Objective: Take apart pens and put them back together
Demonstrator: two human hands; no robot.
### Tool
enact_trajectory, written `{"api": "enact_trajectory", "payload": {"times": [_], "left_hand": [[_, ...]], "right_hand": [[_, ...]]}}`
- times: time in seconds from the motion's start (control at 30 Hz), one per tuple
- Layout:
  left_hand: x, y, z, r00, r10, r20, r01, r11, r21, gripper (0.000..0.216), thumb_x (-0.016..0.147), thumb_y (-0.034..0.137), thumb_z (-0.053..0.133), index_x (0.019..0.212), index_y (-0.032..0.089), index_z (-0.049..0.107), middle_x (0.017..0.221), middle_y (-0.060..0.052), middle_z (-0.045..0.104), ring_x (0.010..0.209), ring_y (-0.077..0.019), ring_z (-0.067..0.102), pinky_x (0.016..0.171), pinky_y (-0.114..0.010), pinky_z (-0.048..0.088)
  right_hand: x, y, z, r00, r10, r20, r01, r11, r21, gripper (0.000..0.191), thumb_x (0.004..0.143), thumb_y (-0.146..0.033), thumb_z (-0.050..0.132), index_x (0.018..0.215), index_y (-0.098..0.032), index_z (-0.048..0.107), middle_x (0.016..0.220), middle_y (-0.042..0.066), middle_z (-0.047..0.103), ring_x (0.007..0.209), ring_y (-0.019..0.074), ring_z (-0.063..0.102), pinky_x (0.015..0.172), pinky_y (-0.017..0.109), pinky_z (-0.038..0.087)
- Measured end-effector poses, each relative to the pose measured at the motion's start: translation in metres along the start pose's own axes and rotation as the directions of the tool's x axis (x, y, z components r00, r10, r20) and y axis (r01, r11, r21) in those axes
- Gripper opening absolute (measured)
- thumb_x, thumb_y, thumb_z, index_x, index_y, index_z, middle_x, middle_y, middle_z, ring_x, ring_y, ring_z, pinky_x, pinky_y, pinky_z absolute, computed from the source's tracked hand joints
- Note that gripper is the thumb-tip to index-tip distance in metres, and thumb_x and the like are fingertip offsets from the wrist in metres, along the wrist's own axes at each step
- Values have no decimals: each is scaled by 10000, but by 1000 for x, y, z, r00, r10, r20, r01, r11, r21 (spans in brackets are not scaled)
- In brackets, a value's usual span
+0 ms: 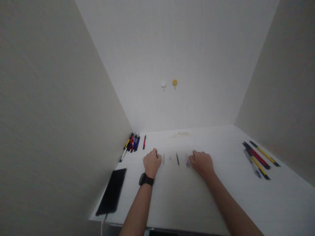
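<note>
Both hands rest as loose fists on the white table, on either side of a row of small pen parts. My left hand, with a black watch on its wrist, is closed just left of a clear tube. A tiny spring-like piece and a dark thin pen refill lie in the middle. My right hand is closed too, its thumb side against or very near a clear pen piece. Nothing shows inside either fist, though the inner fingers are partly hidden.
A pile of pens lies at the back left, with a red pen beside it. A black tablet with a white cable lies front left. Several pens lie at right. White walls enclose the table; two small hooks hang at the back.
</note>
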State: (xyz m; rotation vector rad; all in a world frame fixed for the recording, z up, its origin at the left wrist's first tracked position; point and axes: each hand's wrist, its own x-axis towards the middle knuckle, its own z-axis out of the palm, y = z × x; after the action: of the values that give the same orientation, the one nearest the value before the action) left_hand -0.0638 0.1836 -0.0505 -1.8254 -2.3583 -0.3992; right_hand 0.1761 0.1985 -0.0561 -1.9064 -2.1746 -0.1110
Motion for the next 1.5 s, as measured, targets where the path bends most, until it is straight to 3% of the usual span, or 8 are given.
{"api": "enact_trajectory", "payload": {"times": [0.2,0.33,0.63,1.5], "left_hand": [[3,-10,1,977,-190,-101,194,981,30,349,949,330,299,1003,150,592,834,-107,690,753,-216,657,589,-279,346],[7,-22,8,972,-230,-58,234,970,70,355,932,304,333,888,143,646,834,-125,698,780,-250,667,614,-298,380],[7,-29,12,986,-169,-9,169,983,75,535,952,483,290,869,141,693,862,-144,706,827,-279,661,667,-331,416],[7,-28,13,988,-153,24,149,982,113,536,972,433,243,895,142,686,887,-139,700,840,-250,651,668,-311,398]], "right_hand": [[-1,11,-5,972,235,21,-235,971,-34,378,969,-298,303,922,-123,634,782,147,700,785,269,685,696,349,411],[-1,18,0,950,307,48,-307,952,-21,427,982,-338,285,924,-127,651,825,154,708,791,280,696,667,346,443],[-2,19,5,964,264,37,-263,964,-32,392,981,-325,314,936,-123,647,828,150,709,782,285,701,652,359,479],[-3,18,7,968,250,30,-248,968,-48,371,981,-302,309,947,-119,630,810,152,703,779,283,702,652,353,481]]}}
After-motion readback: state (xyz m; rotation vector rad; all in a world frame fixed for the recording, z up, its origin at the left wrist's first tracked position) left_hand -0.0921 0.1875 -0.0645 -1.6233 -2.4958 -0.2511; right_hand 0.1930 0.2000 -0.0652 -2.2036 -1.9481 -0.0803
